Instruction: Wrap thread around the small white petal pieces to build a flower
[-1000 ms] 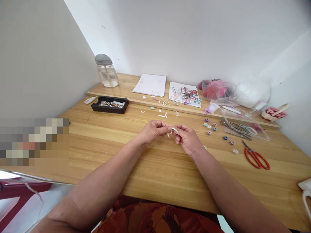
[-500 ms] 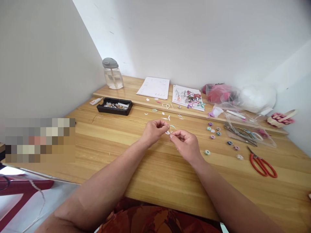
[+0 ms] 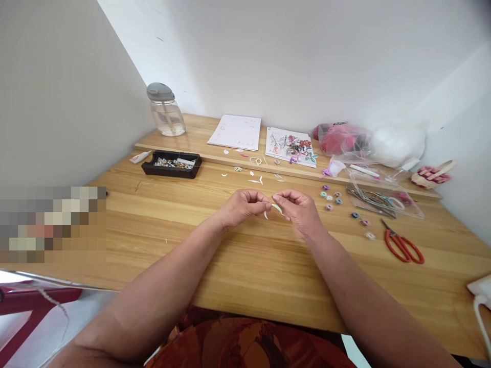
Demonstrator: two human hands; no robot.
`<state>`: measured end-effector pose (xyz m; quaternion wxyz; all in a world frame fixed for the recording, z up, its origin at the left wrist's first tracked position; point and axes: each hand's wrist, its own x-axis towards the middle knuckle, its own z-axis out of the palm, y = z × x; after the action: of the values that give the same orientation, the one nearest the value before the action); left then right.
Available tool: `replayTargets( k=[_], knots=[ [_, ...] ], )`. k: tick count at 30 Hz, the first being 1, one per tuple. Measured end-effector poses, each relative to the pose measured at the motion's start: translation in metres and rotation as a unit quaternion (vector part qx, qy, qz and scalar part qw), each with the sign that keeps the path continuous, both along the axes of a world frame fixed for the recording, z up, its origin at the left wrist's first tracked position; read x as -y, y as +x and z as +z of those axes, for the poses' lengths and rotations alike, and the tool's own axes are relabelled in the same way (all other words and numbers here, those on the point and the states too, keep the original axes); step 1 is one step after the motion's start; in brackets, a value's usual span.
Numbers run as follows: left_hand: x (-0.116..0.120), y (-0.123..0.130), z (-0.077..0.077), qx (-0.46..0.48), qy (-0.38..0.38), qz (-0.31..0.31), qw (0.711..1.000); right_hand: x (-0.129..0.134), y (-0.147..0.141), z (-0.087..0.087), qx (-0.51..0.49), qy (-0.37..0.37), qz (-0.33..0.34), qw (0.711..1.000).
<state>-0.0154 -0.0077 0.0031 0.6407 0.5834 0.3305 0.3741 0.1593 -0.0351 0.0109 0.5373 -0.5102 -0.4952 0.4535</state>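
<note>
My left hand (image 3: 247,208) is closed in a pinch over the middle of the table. At its fingertips is one end of a slim, curved, pale green leaf-shaped piece (image 3: 276,208). A thin white sliver (image 3: 266,215) shows just under those fingers; whether it is held or lies on the table I cannot tell. Close by on the right, at about the same height, my right hand (image 3: 299,208) has thumb and forefinger pressed together beside the green piece's other end. What it grips is too small to make out. Beyond both hands lie small white cut pieces (image 3: 256,180).
At back left are a black tray of beads (image 3: 172,164), a glue tube (image 3: 140,157) and a lidded bottle (image 3: 165,110). Several thread bobbins (image 3: 329,207), red-handled scissors (image 3: 402,246) and a clear bag of tools (image 3: 378,202) lie right. Papers (image 3: 236,132) sit on the back ledge.
My right hand has risen from below my left hand to beside it and turned. The pale strip seen upright between the fingers no longer shows. The camera view has shifted slightly.
</note>
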Motion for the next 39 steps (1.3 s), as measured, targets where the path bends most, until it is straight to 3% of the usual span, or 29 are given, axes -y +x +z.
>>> replayTargets(
  k=[5,9,13,18,23,27,31,35,39],
  knots=[
    [-0.004,0.0,-0.003,0.053,-0.008,0.066,0.996,0.005,-0.012,-0.008,-0.07,-0.089,0.033,0.993],
    [-0.005,0.001,-0.002,0.059,-0.006,0.135,0.989,0.01,-0.019,-0.013,-0.007,-0.051,0.037,0.998],
    [-0.005,0.002,0.0,0.051,-0.006,0.167,0.985,0.014,-0.021,-0.013,0.088,-0.005,0.02,0.996],
    [-0.007,0.001,-0.004,-0.011,0.051,0.173,0.983,0.022,-0.024,-0.005,0.207,0.109,-0.012,0.972],
    [-0.007,-0.002,-0.006,-0.077,0.086,0.097,0.989,0.019,-0.013,0.006,0.209,0.156,-0.034,0.965],
    [-0.003,-0.003,-0.001,-0.046,0.043,0.011,0.998,0.007,-0.001,0.005,0.131,0.112,-0.014,0.985],
    [-0.001,-0.003,0.001,0.001,-0.003,-0.011,1.0,-0.001,0.0,-0.003,-0.013,-0.003,0.015,1.0],
    [-0.004,-0.002,-0.001,0.04,-0.01,0.032,0.999,0.003,-0.008,-0.007,-0.09,-0.087,0.037,0.991],
    [-0.007,-0.002,-0.003,0.064,-0.01,0.11,0.992,0.009,-0.016,-0.009,-0.052,-0.084,0.047,0.994]
  ],
)
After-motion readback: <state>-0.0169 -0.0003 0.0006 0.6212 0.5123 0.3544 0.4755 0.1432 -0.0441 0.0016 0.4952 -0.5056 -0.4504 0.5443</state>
